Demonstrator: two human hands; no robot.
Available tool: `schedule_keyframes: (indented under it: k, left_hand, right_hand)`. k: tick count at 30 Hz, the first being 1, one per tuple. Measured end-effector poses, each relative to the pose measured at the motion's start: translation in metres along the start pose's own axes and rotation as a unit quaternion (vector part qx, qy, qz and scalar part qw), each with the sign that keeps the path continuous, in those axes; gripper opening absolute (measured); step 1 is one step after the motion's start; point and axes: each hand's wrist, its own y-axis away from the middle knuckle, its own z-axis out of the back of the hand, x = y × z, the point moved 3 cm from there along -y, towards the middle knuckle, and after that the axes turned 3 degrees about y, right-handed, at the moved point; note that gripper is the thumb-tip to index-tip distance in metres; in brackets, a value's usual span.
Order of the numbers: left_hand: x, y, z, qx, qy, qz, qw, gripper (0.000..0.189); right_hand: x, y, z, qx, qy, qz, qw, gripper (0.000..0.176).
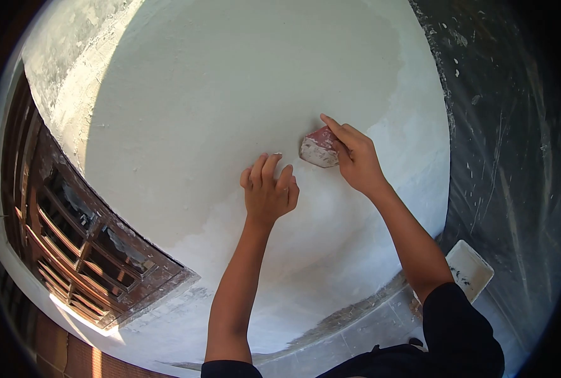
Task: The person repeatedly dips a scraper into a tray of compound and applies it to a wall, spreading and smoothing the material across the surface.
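My right hand (357, 157) grips a small flat reddish piece (319, 146) crusted with white, its exact kind not clear. The piece lies close against the pale wall (230, 113), with my thumb on its near side and the index finger stretched past its top edge. To the left, my left hand (270, 187) is held at the wall with its fingers bent and apart, holding nothing. White residue shows on a fingertip. Around both hands the surface is smooth, greyish-green above and whiter below.
On the left is a brown wooden slatted window frame (91, 252). Dark plastic sheeting (501, 157) hangs along the right. A white tray (479, 268) with dark bits inside stands low at the right, near the tiled floor (356, 334).
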Motion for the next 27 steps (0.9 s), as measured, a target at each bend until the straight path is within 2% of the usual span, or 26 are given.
schedule_keyframes:
  k: [1, 3, 4, 5, 7, 8, 9, 11, 12, 13, 15, 16, 17, 19, 20, 21, 23, 25, 27]
  left_hand:
    - [0.0, 0.001, 0.0, 0.003, 0.0, 0.001, 1.0, 0.042]
    - [0.0, 0.003, -0.001, -0.003, 0.001, 0.0, 1.0, 0.043]
    - [0.0, 0.003, -0.001, -0.002, 0.0, 0.0, 1.0, 0.043]
    - [0.001, 0.003, -0.001, -0.002, 0.0, 0.001, 1.0, 0.043]
    - [0.0, 0.002, -0.001, -0.002, -0.001, 0.003, 1.0, 0.043]
    - [0.0, 0.002, -0.001, 0.001, -0.004, 0.002, 1.0, 0.043]
    - [-0.001, 0.002, 0.0, 0.005, -0.008, 0.0, 1.0, 0.043]
    - [-0.001, 0.003, 0.0, 0.007, -0.005, -0.002, 1.0, 0.042]
    - [0.001, 0.003, -0.001, 0.006, -0.002, -0.004, 1.0, 0.041]
    - [0.002, 0.002, -0.002, 0.003, -0.003, -0.004, 1.0, 0.041]
    - [0.0, 0.003, -0.003, 0.0, -0.005, -0.002, 1.0, 0.042]
    - [0.0, 0.003, -0.003, 0.001, -0.004, -0.001, 1.0, 0.042]
    - [0.0, 0.003, -0.002, 0.006, -0.006, -0.001, 1.0, 0.042]
    - [-0.001, 0.003, -0.001, 0.013, -0.007, -0.004, 1.0, 0.042]
    - [-0.002, 0.004, 0.0, 0.012, -0.004, -0.001, 1.0, 0.042]
    - [0.0, 0.002, -0.001, 0.009, -0.003, 0.001, 1.0, 0.042]
    - [0.0, 0.002, -0.002, 0.007, -0.005, 0.002, 1.0, 0.041]
    - [-0.001, 0.002, -0.001, 0.009, -0.004, 0.003, 1.0, 0.041]
    - [-0.001, 0.002, 0.0, 0.021, -0.004, 0.009, 1.0, 0.04]
  right_hand:
    - [-0.004, -0.001, -0.001, 0.001, -0.002, -0.002, 1.0, 0.057]
    - [-0.013, -0.003, 0.009, -0.107, 0.015, -0.02, 0.994, 0.057]
    - [-0.014, 0.0, 0.014, -0.124, 0.024, -0.033, 0.991, 0.057]
    - [-0.012, 0.002, 0.013, -0.124, 0.023, -0.033, 0.991, 0.057]
    - [-0.005, 0.006, 0.011, -0.112, -0.065, -0.013, 0.991, 0.056]
    - [0.003, 0.007, 0.007, -0.068, -0.049, -0.024, 0.996, 0.055]
    - [0.0, 0.007, 0.008, -0.068, -0.05, -0.026, 0.996, 0.055]
    - [-0.014, 0.002, 0.012, -0.081, 0.017, -0.067, 0.994, 0.055]
    - [-0.017, 0.0, 0.018, -0.13, 0.012, -0.048, 0.99, 0.054]
    - [-0.018, 0.0, 0.018, -0.13, 0.012, -0.044, 0.99, 0.054]
    - [-0.008, 0.004, 0.015, -0.122, -0.092, -0.025, 0.988, 0.054]
    - [-0.001, 0.007, 0.007, -0.078, -0.097, -0.018, 0.992, 0.055]
    - [-0.005, 0.008, 0.006, -0.077, -0.096, -0.021, 0.992, 0.055]
    - [-0.018, 0.003, 0.006, -0.07, 0.011, -0.052, 0.996, 0.057]
    - [-0.02, 0.002, 0.013, -0.138, 0.01, -0.047, 0.989, 0.057]
    - [-0.019, 0.001, 0.013, -0.139, 0.01, -0.044, 0.989, 0.057]
    - [-0.014, 0.006, 0.015, -0.165, -0.084, -0.026, 0.982, 0.054]
    - [-0.004, 0.008, 0.002, -0.025, -0.009, -0.036, 0.999, 0.052]
    - [-0.023, 0.003, 0.003, -0.095, -0.001, -0.057, 0.994, 0.05]
